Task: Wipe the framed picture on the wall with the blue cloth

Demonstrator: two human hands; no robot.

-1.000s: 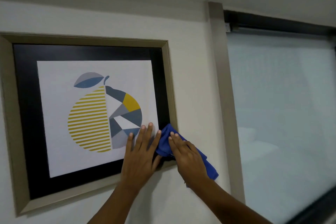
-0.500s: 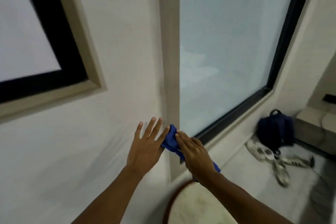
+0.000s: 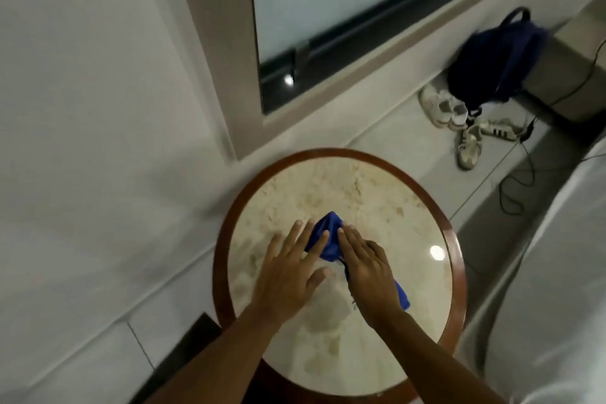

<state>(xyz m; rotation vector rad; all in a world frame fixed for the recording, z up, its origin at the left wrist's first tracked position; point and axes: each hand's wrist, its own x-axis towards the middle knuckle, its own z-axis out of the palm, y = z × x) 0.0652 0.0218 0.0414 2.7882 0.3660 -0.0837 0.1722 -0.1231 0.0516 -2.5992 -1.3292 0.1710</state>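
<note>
Both left hand (image 3: 288, 275) and right hand (image 3: 367, 269) flat-fingered on blue cloth (image 3: 325, 234), round table (image 3: 387, 197) beneath, backpack (image 3: 492, 65), shoes (image 3: 442, 106)

Readable text: none in this view.
Dark blue fabric backpack (image 3: 492, 59) on the floor by the window: blurred, and no lettering or logo can be made out on it.
White low sneaker with dark side stripes (image 3: 501, 132) on the floor: only the stripes show, and it is too small and soft to read any brand word or number.
</note>
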